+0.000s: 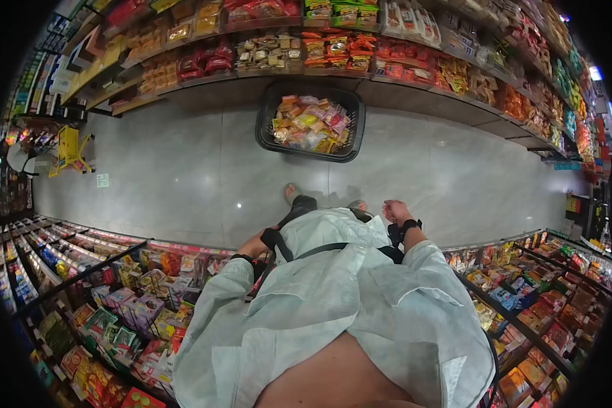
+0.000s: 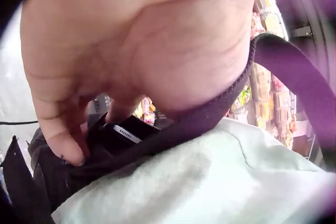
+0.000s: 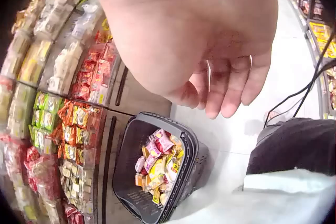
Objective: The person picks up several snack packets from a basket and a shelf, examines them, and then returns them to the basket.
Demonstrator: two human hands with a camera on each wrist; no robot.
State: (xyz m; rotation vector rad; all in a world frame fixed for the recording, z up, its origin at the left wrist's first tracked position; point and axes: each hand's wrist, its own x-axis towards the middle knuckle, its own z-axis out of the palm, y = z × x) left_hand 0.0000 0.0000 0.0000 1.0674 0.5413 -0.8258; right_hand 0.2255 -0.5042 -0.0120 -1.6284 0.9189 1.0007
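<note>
My left hand (image 2: 136,45) is at a black bag (image 2: 68,174) by my left hip, under a black strap (image 2: 220,103). One finger touches the bag's edge, and other fingertips are hidden behind it. A dark, flat device with a silver slotted edge (image 2: 126,133) shows in the opening, close to the fingers; I cannot tell if they grip it. In the head view this hand (image 1: 255,243) is partly covered by sleeve and strap. My right hand (image 1: 396,211) hangs at my right side, fingers loosely bent and holding nothing. Beyond it on the floor stands a black shopping basket (image 3: 189,153) containing wrapped snacks (image 3: 157,163).
Shelves of packaged snacks (image 1: 340,51) run along the far side of the aisle, behind the basket. More product racks (image 1: 136,306) stand close behind me on both sides. Grey tiled floor (image 1: 183,156) lies between. A yellow cart (image 1: 70,149) stands at the far left, next to a person (image 1: 24,158).
</note>
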